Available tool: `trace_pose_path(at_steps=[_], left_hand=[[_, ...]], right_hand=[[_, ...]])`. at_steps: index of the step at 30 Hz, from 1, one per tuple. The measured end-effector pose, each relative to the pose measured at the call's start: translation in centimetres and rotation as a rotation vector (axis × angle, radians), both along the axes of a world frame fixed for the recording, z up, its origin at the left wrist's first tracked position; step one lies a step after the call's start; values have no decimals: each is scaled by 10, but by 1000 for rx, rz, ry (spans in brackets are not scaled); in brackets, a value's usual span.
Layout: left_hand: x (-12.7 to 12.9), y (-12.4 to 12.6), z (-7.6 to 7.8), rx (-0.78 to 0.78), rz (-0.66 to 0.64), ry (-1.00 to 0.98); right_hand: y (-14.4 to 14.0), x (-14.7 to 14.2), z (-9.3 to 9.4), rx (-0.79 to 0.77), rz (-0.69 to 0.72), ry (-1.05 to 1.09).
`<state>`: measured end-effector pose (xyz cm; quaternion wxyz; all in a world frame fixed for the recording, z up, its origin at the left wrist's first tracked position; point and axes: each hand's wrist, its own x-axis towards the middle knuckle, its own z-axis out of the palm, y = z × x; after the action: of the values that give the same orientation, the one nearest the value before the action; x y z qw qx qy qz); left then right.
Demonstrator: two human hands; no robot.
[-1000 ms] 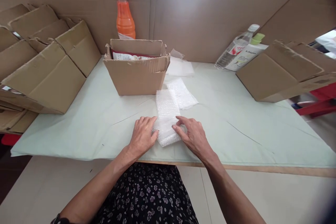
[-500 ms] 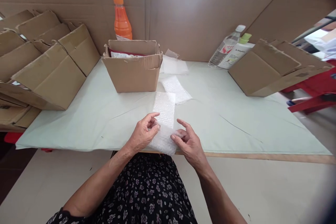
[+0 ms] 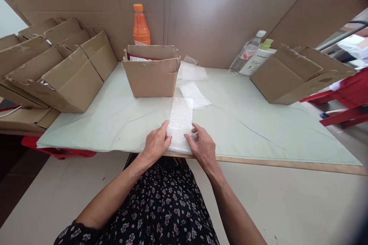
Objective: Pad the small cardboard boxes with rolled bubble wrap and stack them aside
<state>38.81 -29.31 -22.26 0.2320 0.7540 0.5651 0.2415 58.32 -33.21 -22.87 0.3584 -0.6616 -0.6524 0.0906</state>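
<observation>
A strip of bubble wrap (image 3: 180, 122) lies flat at the near edge of the tabletop (image 3: 247, 122), its long axis running from 6 toward 12 o'clock, away from the person. The left hand (image 3: 156, 144) rests against its near left corner and the right hand (image 3: 201, 146) against its near right corner, so the sheet sits between them and stretches toward 12 o'clock from both; neither hand is clearly nearer. The fingers of both hands lie spread and flat, pressing on the wrap's edges, not clamped around it. At 12 o'clock beyond the strip stand an open cardboard box (image 3: 151, 72) and an orange bottle (image 3: 140, 26); a second bubble sheet (image 3: 194, 95) lies toward 1 o'clock.
</observation>
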Motion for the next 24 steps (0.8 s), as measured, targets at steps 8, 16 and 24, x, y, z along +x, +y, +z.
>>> trace_pose_path(at_steps=[8,16,24], left_hand=[[-10,-9,0,82,-31,-82],[-29,-35,1,115,-140,-165],[-15,-17,-7,158,-61,-77]], right_hand=[[-33,6,0,-10,364,-111],[-34,-1,5,-96,251,156],[-35,-1,4,106,348,-203]])
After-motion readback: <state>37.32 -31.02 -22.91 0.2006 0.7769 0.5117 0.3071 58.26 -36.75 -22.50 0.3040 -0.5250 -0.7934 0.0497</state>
